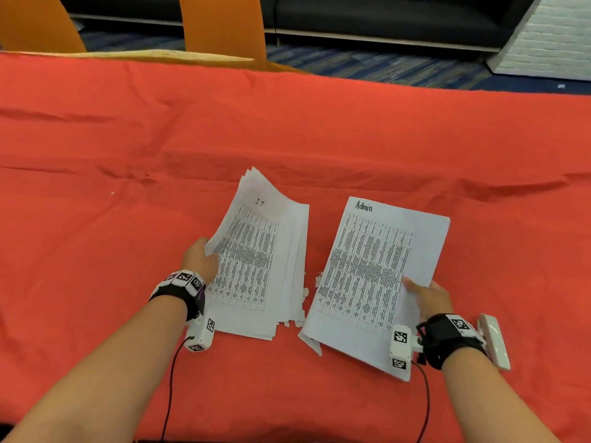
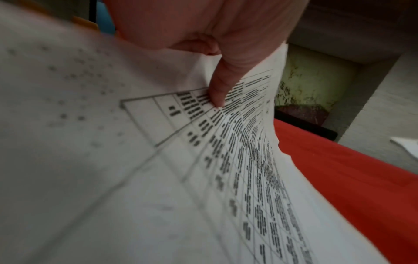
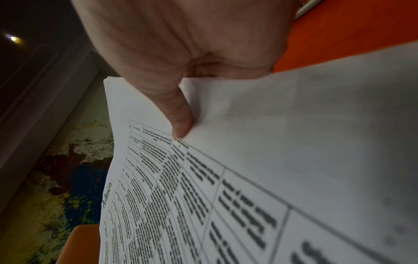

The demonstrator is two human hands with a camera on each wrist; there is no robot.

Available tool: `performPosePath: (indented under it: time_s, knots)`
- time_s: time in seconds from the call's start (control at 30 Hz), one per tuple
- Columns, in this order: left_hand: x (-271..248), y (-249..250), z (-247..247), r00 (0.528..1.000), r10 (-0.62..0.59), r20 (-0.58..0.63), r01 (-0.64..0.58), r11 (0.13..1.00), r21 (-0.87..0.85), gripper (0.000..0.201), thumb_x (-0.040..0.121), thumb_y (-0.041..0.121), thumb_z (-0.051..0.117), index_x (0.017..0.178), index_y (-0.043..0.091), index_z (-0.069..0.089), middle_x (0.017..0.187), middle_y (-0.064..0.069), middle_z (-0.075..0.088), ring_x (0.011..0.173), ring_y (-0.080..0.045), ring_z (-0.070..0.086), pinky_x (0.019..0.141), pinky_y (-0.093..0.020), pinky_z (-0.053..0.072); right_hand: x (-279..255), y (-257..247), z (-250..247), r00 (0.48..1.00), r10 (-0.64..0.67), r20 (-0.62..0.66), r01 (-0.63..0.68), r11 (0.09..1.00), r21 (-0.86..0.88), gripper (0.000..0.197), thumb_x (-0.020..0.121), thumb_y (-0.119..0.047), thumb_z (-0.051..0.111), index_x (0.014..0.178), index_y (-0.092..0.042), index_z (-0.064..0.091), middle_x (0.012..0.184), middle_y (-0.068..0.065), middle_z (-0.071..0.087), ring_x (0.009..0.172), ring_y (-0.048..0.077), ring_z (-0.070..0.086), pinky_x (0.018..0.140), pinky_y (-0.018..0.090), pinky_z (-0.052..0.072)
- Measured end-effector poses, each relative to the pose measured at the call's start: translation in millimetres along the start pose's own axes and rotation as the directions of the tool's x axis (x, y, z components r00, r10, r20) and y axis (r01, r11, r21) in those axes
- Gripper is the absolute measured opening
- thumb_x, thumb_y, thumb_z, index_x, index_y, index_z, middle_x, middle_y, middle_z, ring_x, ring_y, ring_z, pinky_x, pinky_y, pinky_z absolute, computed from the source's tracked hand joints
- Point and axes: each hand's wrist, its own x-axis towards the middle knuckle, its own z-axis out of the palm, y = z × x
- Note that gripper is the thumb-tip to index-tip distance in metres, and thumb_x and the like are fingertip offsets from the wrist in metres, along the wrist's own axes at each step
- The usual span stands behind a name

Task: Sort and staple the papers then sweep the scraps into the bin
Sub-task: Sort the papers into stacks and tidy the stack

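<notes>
The left hand (image 1: 200,259) pinched the fanned IT stack (image 1: 265,251) and the right hand (image 1: 430,297) pinched the Admin stack (image 1: 374,276), both lifted above the red cloth (image 1: 128,148), so loose sheets could slide out and mix.

The table cover (image 1: 287,129) is red cloth, matt and creased in long folds. Both paper stacks, the one headed IT (image 1: 256,266) and the one headed Admin (image 1: 374,276), are thin white matt sheets printed with black tables. Torn paper scraps (image 1: 305,294) have ragged edges. The white stapler (image 1: 494,342) looks like glossy plastic.
</notes>
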Motion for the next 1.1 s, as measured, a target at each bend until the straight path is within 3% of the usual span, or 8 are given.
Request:
performPosePath:
  time_s: [0.17, 0.3, 0.47, 0.53, 0.6, 0.77, 1.0, 1.1]
  knots:
    - [-5, 4, -25, 0.999, 0.016, -0.052, -0.027, 0.978, -0.208, 0.020, 0.091, 0.006, 0.058, 0.110, 0.010, 0.055, 0.099, -0.012, 0.059, 0.086, -0.026, 0.056, 0.069, -0.033, 0.046, -1, -6, 1, 1.000, -0.007, -0.001, 0.007, 1.000, 0.000, 0.040, 0.084, -0.014, 0.071, 0.122, -0.006, 0.063, 0.118, 0.011, 0.067, 0.100, 0.028, 0.064, 0.096, 0.042, 0.049]
    - [-11, 8, -38, 0.998, -0.010, -0.058, -0.012, 0.929, -0.370, 0.030, 0.090, 0.006, 0.060, 0.119, 0.006, 0.055, 0.105, -0.007, 0.060, 0.092, -0.022, 0.057, 0.080, -0.033, 0.044, -3, -21, -1, 0.998, -0.025, 0.049, 0.024, 1.000, 0.012, 0.044, 0.084, -0.018, 0.070, 0.124, -0.004, 0.060, 0.115, 0.007, 0.065, 0.104, 0.027, 0.061, 0.095, 0.037, 0.046]
    - [-33, 17, -22, 0.998, -0.037, 0.048, 0.056, 0.847, -0.529, 0.033, 0.089, 0.006, 0.062, 0.120, 0.013, 0.056, 0.108, -0.004, 0.064, 0.095, -0.022, 0.061, 0.068, -0.026, 0.047, -16, -45, 19, 0.971, -0.064, 0.230, 0.021, 0.982, 0.187, 0.085, 0.055, -0.031, 0.089, 0.128, -0.001, 0.057, 0.122, 0.016, 0.066, 0.111, 0.034, 0.064, 0.101, 0.050, 0.046]
    - [-43, 22, -10, 0.994, -0.041, 0.097, 0.089, 0.820, -0.566, 0.032, 0.089, 0.006, 0.062, 0.119, 0.016, 0.056, 0.110, -0.002, 0.065, 0.098, -0.022, 0.063, 0.074, -0.032, 0.052, -23, -55, 33, 0.952, -0.095, 0.290, 0.033, 0.977, 0.212, 0.067, 0.070, -0.018, 0.080, 0.129, 0.000, 0.055, 0.124, 0.017, 0.065, 0.112, 0.034, 0.063, 0.101, 0.051, 0.046]
    - [-51, 28, 2, 0.991, -0.036, 0.133, 0.109, 0.797, -0.594, 0.031, 0.088, 0.007, 0.063, 0.116, 0.019, 0.057, 0.110, -0.002, 0.067, 0.099, -0.022, 0.065, 0.083, -0.038, 0.053, -27, -60, 45, 0.939, -0.115, 0.323, 0.044, 0.975, 0.217, 0.068, 0.068, -0.017, 0.080, 0.128, 0.001, 0.056, 0.124, 0.018, 0.065, 0.112, 0.035, 0.063, 0.101, 0.051, 0.046]
    - [-66, 49, 19, 0.978, 0.024, 0.205, 0.112, 0.776, -0.621, 0.036, 0.088, 0.004, 0.062, 0.121, 0.015, 0.056, 0.107, 0.002, 0.066, 0.095, -0.014, 0.064, 0.081, -0.031, 0.051, -29, -67, 68, 0.933, -0.120, 0.338, 0.069, 0.985, 0.159, 0.040, 0.084, -0.004, 0.066, 0.124, 0.000, 0.059, 0.123, 0.018, 0.065, 0.113, 0.036, 0.062, 0.103, 0.052, 0.045]
    - [-74, 71, 27, 0.974, 0.038, 0.222, 0.123, 0.737, -0.665, 0.038, 0.095, 0.005, 0.050, 0.132, 0.015, 0.048, 0.117, 0.004, 0.059, 0.103, -0.014, 0.057, 0.089, -0.029, 0.044, -30, -72, 85, 0.950, -0.203, 0.237, 0.195, 0.979, 0.059, 0.054, 0.078, -0.010, 0.075, 0.120, -0.015, 0.042, 0.107, 0.004, 0.062, 0.088, 0.017, 0.063, 0.086, 0.039, 0.051]
    - [-76, 73, 31, 0.978, 0.061, 0.199, 0.085, 0.757, -0.648, 0.047, 0.096, 0.035, 0.051, 0.139, 0.017, 0.043, 0.131, 0.007, 0.053, 0.122, -0.015, 0.049, 0.102, -0.034, 0.038, -33, -71, 87, 0.957, -0.183, 0.224, 0.184, 0.983, 0.017, 0.055, 0.077, -0.015, 0.077, 0.124, -0.009, 0.049, 0.112, 0.006, 0.064, 0.095, 0.023, 0.065, 0.090, 0.040, 0.052]
